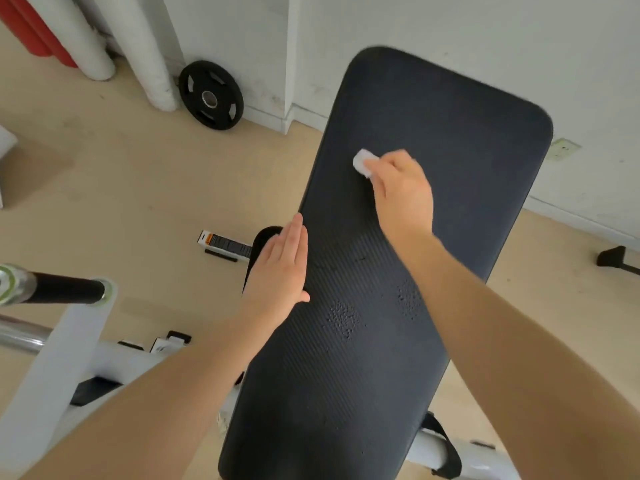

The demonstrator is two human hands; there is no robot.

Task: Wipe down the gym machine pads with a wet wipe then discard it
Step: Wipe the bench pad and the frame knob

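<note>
A long dark bench pad (443,126) with a ribbed surface runs from the bottom centre up toward the wall. My right hand (403,192) presses a small folded white wet wipe (362,162) onto the pad's upper middle; the fingers cover most of the wipe. My left hand (284,268) lies flat with fingers together along the pad's left edge, holding nothing. Two patches of droplets show on the pad lower down.
A black weight plate (210,95) leans on the white wall at the back left. White posts and a red roll stand at the top left. A barbell end (52,289) and white machine frame (62,362) are at the lower left. A small box (225,242) lies on the beige floor.
</note>
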